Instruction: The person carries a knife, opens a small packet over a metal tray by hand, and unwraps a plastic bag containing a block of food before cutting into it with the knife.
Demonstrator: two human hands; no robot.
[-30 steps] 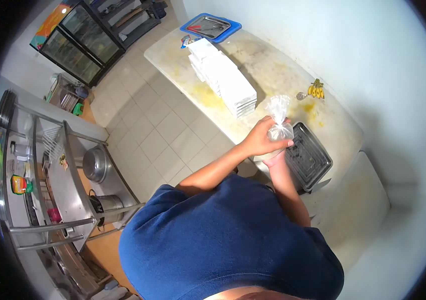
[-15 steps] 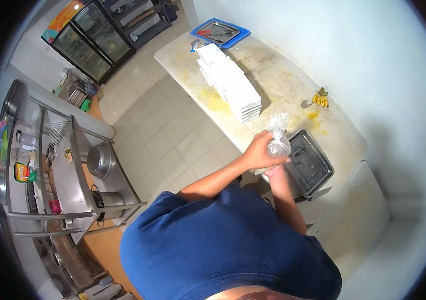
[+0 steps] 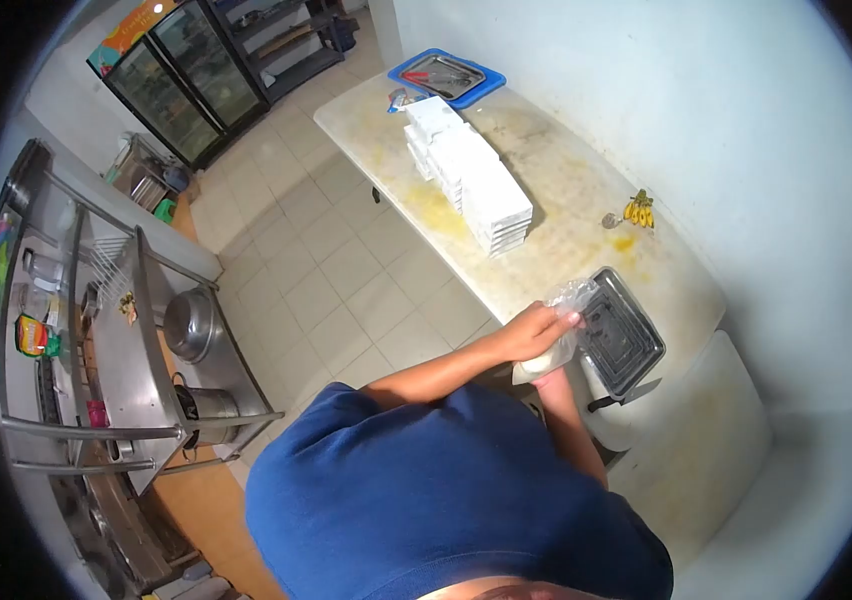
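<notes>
My left hand (image 3: pixel 534 332) is closed on the upper part of a clear plastic bag (image 3: pixel 568 300), its fingers pinching the film. Pale, whitish contents show low in the bag; their kind I cannot make out. My right hand (image 3: pixel 552 380) is beneath, holding the bag's lower part, with its fingers mostly hidden behind it. Just right of both hands, a dark rectangular baking tray (image 3: pixel 622 335) lies on the table (image 3: pixel 586 220), and the bag's loose top reaches its left edge.
Stacked white boxes (image 3: pixel 476 180) stand further along the table. Small bananas (image 3: pixel 639 210) lie near the wall. A blue tray (image 3: pixel 486 80) bearing a metal tray is at the far end. Left are a metal rack (image 3: pixel 136 385) with a steel bowl (image 3: pixel 193 325) and a glass-door fridge (image 3: pixel 186 85).
The bag's top stood bunched and puffed above my left hand; now it is looser and leans toward the tray. My left hand has shifted slightly lower, its fingers more closed.
</notes>
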